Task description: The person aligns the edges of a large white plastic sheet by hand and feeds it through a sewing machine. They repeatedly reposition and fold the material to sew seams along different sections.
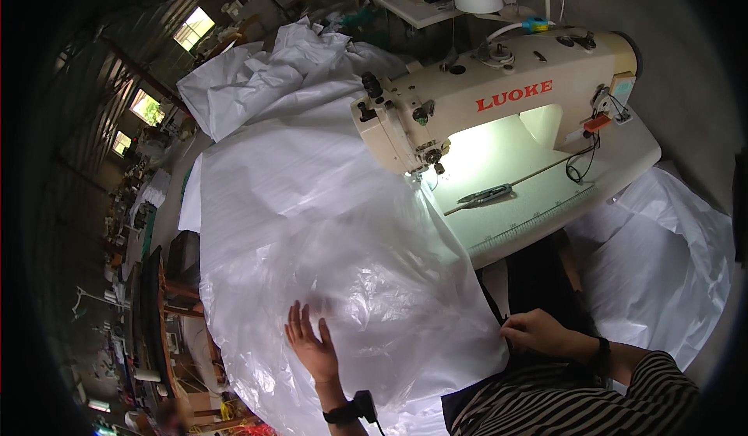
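Our left hand [310, 345] is lying flat and wide open on the big see-through crinkly plastic sheet [343, 241], which is spilling off the cream sewing machine [483, 101]. Our right hand [536, 332] is pinching the sheet's edge. We are seeing one sheet, one machine, one pair of small metal snips [485, 195].

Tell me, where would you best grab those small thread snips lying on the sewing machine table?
Probably by the thread snips' wider handle end, the end toward the machine's needle, coming from above. They lie flat on the bare sewing machine table with their narrow tips pointing right, nothing touching them, so pinching across the handle sides looks easiest and keeps fingers off the blades.
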### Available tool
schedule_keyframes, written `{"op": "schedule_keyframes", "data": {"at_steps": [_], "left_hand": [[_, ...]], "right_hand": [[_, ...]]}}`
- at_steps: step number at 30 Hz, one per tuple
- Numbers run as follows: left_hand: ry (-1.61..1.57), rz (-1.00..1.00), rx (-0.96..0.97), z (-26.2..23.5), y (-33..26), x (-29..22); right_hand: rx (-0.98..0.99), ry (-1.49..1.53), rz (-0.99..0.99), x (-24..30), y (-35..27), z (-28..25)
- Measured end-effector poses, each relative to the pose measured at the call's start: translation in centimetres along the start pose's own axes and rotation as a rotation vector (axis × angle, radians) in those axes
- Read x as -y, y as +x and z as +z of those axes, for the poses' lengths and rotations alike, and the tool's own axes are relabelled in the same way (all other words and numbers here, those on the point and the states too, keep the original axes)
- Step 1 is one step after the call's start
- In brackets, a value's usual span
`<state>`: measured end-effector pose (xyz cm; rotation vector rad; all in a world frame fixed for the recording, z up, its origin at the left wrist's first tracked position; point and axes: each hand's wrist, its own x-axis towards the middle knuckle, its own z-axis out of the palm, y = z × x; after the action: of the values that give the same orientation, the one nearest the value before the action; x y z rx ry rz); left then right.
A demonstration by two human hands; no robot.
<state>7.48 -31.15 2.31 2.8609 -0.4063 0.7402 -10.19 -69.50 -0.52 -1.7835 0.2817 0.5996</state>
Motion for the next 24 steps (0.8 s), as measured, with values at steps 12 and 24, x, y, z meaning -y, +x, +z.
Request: {"op": "schedule_keyframes", "data": {"at_steps": [12, 24], "left_hand": [[-0.543, 0.415, 0.341, 3.8, -7.2, -21.4], [0.048, 0.001, -0.221, -0.4, 13.4, 0.8]], "right_hand": [[-0.271, -0.168, -0.359, 3.4, 5.6, -0.2], [-0.242, -0.176, -0.329, 2.1, 7.1, 0.8]]}}
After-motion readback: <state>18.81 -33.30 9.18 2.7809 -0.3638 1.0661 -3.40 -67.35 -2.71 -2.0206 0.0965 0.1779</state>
